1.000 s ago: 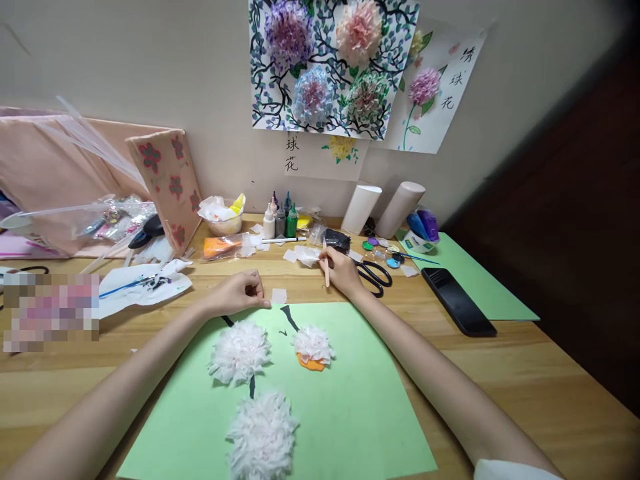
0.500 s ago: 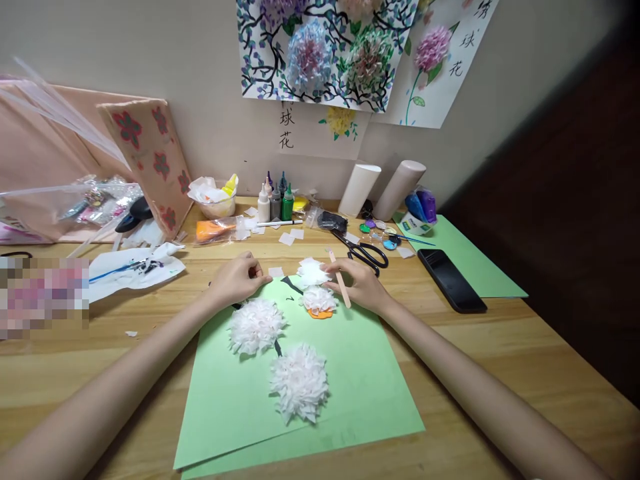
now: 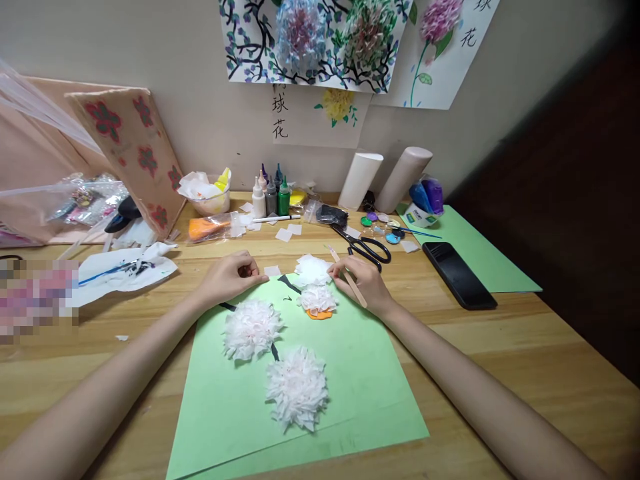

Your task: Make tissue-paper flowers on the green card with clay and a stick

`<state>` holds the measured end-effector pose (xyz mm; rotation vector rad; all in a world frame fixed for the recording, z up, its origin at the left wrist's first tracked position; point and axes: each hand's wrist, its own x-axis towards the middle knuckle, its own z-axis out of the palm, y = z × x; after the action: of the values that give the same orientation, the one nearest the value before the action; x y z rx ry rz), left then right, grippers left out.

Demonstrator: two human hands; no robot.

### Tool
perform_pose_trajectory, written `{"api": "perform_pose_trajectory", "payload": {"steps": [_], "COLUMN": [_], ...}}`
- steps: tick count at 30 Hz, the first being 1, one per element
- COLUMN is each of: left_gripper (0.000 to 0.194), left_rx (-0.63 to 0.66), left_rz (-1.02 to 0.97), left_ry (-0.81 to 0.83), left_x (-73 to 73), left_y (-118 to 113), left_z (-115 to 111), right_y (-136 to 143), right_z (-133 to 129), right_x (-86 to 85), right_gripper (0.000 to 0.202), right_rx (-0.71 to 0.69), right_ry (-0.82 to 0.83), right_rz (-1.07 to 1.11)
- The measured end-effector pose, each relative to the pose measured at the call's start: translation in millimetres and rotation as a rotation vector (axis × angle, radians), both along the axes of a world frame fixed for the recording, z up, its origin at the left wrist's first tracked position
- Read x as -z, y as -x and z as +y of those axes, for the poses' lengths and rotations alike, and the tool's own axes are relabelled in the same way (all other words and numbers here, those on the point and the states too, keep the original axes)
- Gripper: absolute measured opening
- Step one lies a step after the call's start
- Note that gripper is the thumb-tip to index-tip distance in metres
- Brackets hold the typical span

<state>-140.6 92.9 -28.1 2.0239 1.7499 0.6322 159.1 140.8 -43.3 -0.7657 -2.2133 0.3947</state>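
My right hand (image 3: pixel 364 283) holds a flat wooden craft stick (image 3: pixel 350 279), slanted across the fingers. Its fingertips are close to the edge of a white tissue piece (image 3: pixel 313 270) at the top of the green paper (image 3: pixel 235 407). Just below that piece, a white ruffled paper flower (image 3: pixel 316 298) partly covers an orange clay patch (image 3: pixel 320 314). Two fuller white flowers (image 3: pixel 253 328) sit lower, with black stem strips between. My left hand (image 3: pixel 235 275) is closed at the paper's upper left edge, fingertips beside a small paper square (image 3: pixel 273 271); what they pinch is hidden.
Black-handled scissors (image 3: pixel 367 248) and a phone (image 3: pixel 459 275) lie to the right. Behind stand several paint bottles (image 3: pixel 271 199), a bowl (image 3: pixel 206 197) and two pale cylinders (image 3: pixel 361 181). A bag of orange clay (image 3: pixel 207 228) and a stained tissue (image 3: pixel 125 268) lie left.
My right hand has shifted slightly right and its fingers have curled in more, with the craft stick tilted further over. My left hand stays at the paper's edge. The camera view has tipped down slightly.
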Motion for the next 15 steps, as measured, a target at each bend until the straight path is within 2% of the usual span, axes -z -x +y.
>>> {"api": "perform_pose_trajectory", "payload": {"steps": [5, 10, 13, 15], "left_gripper": [0.038, 0.04, 0.04, 0.04], "left_rx": [0.026, 0.056, 0.049, 0.044], "left_rz": [0.003, 0.001, 0.019, 0.03], "left_ry": [0.008, 0.008, 0.006, 0.007], "left_x": [2.0, 4.4, 3.9, 2.9], "left_y": [2, 4, 4, 3], "left_z": [2, 3, 3, 3], "right_y": [2, 9, 10, 10], "right_z": [-2, -1, 1, 1], "right_x": [-1.2, -1.0, 0.8, 1.9], "right_gripper": [0.012, 0.014, 0.003, 0.008], "right_rx": [-0.016, -0.08, -0.048, -0.013], "right_ry": [0.015, 0.062, 0.051, 0.046], "right_rz": [0.077, -0.011, -0.053, -0.036]}}
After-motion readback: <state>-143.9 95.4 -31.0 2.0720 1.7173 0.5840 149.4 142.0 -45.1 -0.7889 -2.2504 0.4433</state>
